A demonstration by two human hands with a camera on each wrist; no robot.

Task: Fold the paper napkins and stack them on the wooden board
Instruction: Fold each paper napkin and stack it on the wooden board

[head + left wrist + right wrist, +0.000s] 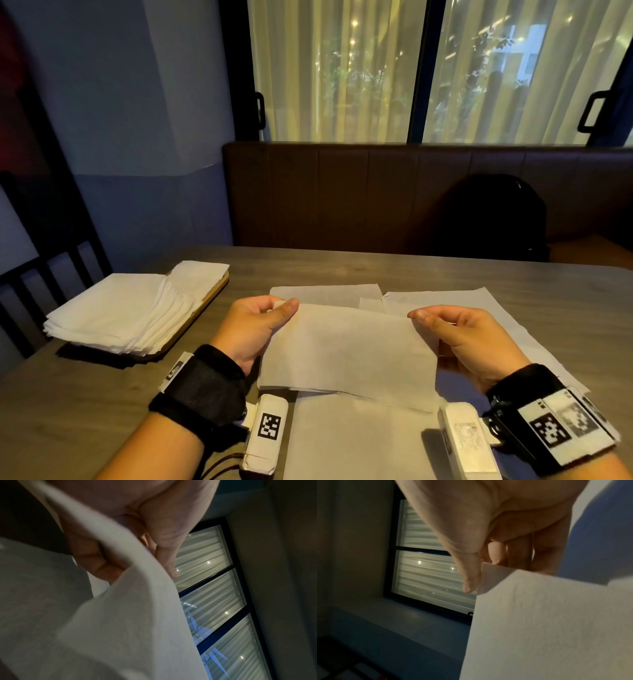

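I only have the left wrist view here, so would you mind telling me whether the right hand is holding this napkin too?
Observer: Yes, the right hand pinches the napkin at its far right corner, while the left hand pinches the far left corner.
Operator: Thank you. Where is the board?
Observer: The wooden board lies on the table, left of the left hand.
Operator: Is anything on it?
Observer: A stack of folded napkins covers most of it.
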